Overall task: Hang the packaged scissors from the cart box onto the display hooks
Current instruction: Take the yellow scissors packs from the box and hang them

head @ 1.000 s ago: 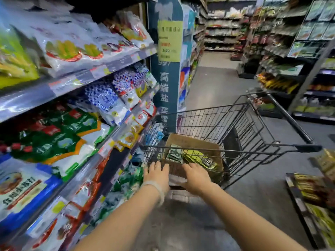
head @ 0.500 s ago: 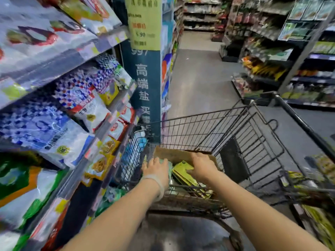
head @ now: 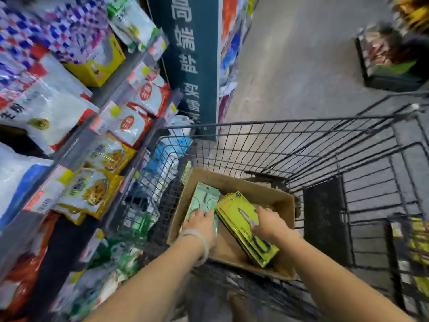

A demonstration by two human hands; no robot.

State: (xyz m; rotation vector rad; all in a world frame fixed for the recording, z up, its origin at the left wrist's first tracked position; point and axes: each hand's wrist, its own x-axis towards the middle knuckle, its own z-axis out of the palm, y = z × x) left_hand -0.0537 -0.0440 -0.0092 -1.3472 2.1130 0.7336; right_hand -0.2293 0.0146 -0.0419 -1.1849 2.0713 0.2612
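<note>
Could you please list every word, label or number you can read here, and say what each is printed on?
"高端盐": large white characters on the dark teal aisle-end sign; the characters below them are cut off.
Shelf packets, price tags, green scissor packs and mint scissor packs in the cardboard box: print too blurred to read.

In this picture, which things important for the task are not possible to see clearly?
Head view only:
- Display hooks: not in the frame.
- Number of yellow scissors packs: stacked, so lower ones are hidden.
- Lower part of the green pack: covered by the left hand.
- Right hand fingers: blurred, grip unclear.
- Box bottom: hidden by packs.
</note>
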